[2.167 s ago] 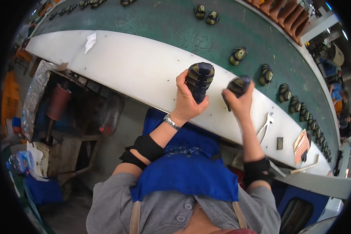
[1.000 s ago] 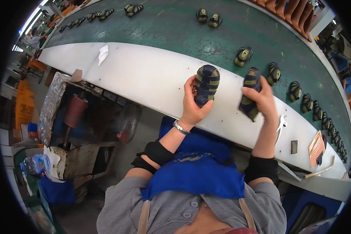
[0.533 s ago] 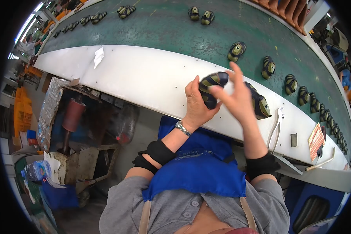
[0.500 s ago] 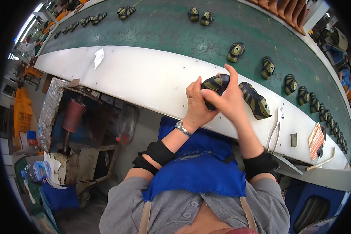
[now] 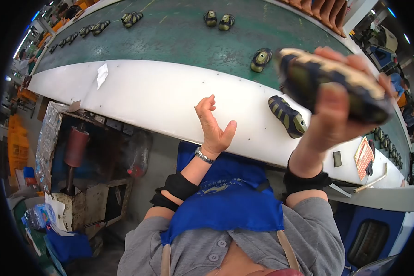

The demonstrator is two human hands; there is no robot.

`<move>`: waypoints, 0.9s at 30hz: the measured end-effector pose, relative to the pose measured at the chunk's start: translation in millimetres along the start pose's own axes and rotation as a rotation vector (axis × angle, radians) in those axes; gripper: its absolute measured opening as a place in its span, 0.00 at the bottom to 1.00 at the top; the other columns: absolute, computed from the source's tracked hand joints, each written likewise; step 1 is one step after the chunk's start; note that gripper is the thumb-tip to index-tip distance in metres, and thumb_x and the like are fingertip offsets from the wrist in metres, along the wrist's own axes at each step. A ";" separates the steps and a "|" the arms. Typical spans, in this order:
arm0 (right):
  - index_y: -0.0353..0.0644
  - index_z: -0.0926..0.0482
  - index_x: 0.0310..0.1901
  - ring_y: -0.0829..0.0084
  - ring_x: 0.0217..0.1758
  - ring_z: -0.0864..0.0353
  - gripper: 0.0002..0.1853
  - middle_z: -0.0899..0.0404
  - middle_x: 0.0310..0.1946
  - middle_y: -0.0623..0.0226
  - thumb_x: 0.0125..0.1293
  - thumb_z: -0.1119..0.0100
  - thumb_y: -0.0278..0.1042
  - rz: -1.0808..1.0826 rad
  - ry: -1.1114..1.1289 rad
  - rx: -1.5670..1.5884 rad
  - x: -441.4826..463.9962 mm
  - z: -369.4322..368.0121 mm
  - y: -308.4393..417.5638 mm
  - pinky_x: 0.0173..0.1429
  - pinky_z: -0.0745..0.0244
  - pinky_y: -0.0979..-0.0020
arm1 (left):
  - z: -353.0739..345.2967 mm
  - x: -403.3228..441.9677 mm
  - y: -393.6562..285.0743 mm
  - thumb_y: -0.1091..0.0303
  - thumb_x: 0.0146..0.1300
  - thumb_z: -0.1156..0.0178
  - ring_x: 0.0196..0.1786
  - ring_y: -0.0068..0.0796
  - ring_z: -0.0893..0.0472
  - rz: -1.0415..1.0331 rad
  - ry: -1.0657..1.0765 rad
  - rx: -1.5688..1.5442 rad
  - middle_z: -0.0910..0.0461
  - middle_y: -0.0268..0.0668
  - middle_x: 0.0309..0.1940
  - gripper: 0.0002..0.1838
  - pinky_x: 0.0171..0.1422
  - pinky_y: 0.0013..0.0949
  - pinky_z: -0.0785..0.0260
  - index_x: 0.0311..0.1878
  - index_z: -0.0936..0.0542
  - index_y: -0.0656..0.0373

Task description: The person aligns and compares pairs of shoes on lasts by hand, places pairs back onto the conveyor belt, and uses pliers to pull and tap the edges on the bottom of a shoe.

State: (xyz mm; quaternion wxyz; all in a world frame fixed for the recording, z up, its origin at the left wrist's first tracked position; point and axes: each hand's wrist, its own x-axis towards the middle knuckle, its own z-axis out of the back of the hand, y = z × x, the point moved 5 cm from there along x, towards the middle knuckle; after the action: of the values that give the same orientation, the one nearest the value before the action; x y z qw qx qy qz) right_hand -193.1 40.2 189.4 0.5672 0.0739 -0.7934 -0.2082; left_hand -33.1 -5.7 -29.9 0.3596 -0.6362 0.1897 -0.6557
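Note:
Raised close to the camera, my right hand (image 5: 329, 110) grips a dark blue and olive sandal (image 5: 331, 83), its pale underside turned upward and blurred. My left hand (image 5: 215, 129) is over the white table (image 5: 161, 87) with nothing in it, thumb apart and fingers partly curled. Between the two hands, a second sandal (image 5: 287, 116) rests on the white table near its far edge. My right hand and the sandal it holds hide part of the table and the green belt behind.
More sandals (image 5: 261, 60) stand on the green belt (image 5: 170, 41). On the table lie white paper (image 5: 102, 75), a dark small block (image 5: 337, 158), a perforated orange card (image 5: 364, 156) and a pale stick (image 5: 371, 183). A red roller (image 5: 77, 147) stands lower left.
My right hand has lifted the sandal up and to the right, near the camera, out of my left hand. My left hand has let go. The other sandal remains on the table.

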 end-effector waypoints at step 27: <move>0.38 0.24 0.57 0.56 0.45 0.14 0.31 0.16 0.43 0.46 0.51 0.29 0.39 -0.971 0.589 -1.221 -97.1 140.8 -91.6 0.51 0.21 0.62 | -7.1 3.1 37.9 0.68 0.57 0.46 0.54 0.41 0.19 0.673 0.141 -1.015 0.23 0.48 0.53 0.29 0.64 0.43 0.26 0.63 0.35 0.65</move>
State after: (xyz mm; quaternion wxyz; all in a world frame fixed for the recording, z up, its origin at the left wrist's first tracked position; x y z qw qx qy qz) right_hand -301.4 26.5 29.1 0.5391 0.1386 -0.2405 -0.7952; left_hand -31.0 -34.7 -55.3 0.1857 -0.5884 0.6921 -0.3745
